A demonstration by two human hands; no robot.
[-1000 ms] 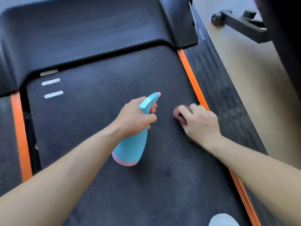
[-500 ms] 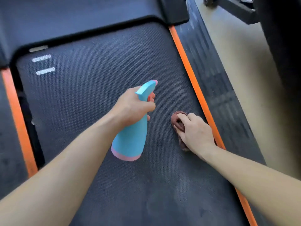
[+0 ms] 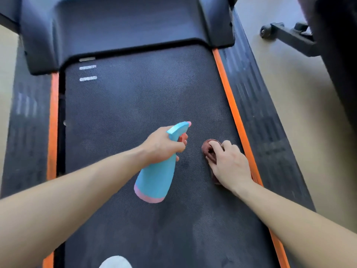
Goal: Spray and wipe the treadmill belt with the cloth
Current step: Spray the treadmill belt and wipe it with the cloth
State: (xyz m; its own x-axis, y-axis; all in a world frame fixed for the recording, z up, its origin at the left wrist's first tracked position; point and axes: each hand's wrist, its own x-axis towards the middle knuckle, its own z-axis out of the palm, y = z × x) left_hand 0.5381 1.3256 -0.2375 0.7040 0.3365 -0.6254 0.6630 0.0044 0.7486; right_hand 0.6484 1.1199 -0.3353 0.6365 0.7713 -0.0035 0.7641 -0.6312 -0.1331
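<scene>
Head view is looking down along a treadmill belt (image 3: 125,117), a dark textured surface running from the near edge toward a black motor cover (image 3: 123,28) at the far end. Orange strips are bordering the belt on both sides, the right strip (image 3: 229,97) lying between the belt and a dark ribbed side rail (image 3: 257,105). Two short white marks (image 3: 87,73) are sitting on the far left of the belt, just near the cover.

The left hand (image 3: 162,146) is gripping the neck of a light blue spray bottle (image 3: 158,175), fingers curled around it, one finger resting at the orange trigger. The bottle is tilting, its pink-tipped nozzle pointing far and right, its pink-banded base hanging above the belt toward the near side.

The right hand (image 3: 229,165) is pressing palm-down on a reddish-brown cloth (image 3: 208,148), fingers bent over it; the cloth is lying on the belt near the right orange strip, bunched and showing past the fingertips on the far-left side of the hand. Bottle and cloth are near each other but apart.

A black wheeled frame (image 3: 286,35) is standing on the pale floor at far right. A pale rounded shape (image 3: 116,262) is showing at the near edge; what it is cannot be told.
</scene>
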